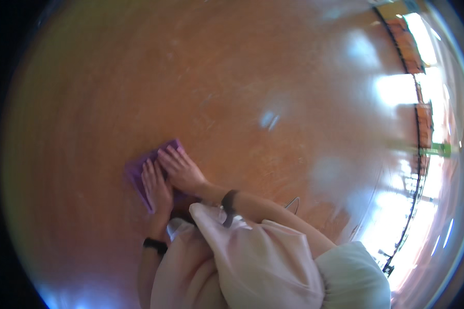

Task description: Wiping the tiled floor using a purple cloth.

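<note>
A folded purple cloth (139, 170) lies flat on a glossy brown floor (232, 85), left of the picture's middle. My left hand (157, 187) presses on its left part with the fingers stretched out. Beside it, my right hand (181, 169) lies flat on the cloth's upper right part. The two hands touch or nearly touch. Both palms rest on top of the cloth, and neither hand's fingers are curled round it. Each wrist bears a dark band. Part of the cloth is hidden under the hands.
Pale clothing (255, 262) fills the bottom middle. A thin metal loop (292, 204) shows by my right forearm. Along the far right run orange panels (424, 125), a green object (442, 149) and bright openings. Light reflects off the glossy surface.
</note>
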### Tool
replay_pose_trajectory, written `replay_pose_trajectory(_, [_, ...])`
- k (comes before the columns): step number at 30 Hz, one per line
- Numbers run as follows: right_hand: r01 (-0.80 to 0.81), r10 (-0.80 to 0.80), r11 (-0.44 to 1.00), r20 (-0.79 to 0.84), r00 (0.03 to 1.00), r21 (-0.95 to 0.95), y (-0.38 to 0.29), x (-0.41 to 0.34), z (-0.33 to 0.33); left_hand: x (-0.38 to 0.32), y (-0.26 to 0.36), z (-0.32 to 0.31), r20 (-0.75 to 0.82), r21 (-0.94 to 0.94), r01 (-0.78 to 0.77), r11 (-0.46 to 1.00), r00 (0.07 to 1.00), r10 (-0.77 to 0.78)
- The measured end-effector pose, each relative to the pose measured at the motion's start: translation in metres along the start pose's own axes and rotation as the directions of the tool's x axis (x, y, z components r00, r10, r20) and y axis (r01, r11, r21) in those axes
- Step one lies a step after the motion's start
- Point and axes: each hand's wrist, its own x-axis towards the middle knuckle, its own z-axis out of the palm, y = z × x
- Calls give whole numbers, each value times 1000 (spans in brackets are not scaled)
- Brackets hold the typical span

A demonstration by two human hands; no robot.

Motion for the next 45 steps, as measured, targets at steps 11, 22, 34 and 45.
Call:
replay_pose_trajectory(11, [105,-114,986,65,991,128,58,106,58,91,-49,35,-89,98,144,985,987,-136])
replay_pose_trajectory(22, [181,-186,982,-210,960,-47,104,278,129,258,-163,53,-335,227,56,972,942,24])
replay_pose_trajectory(34, [281,-326,902,-90,941,-328,100,247,118,225,-144,58,-321,226,51,973,947,25])
replay_pose_trajectory(45, [326,-237,892,290,927,-313,6,104,44,52,-60,13,-71,141,235,962,971,-227])
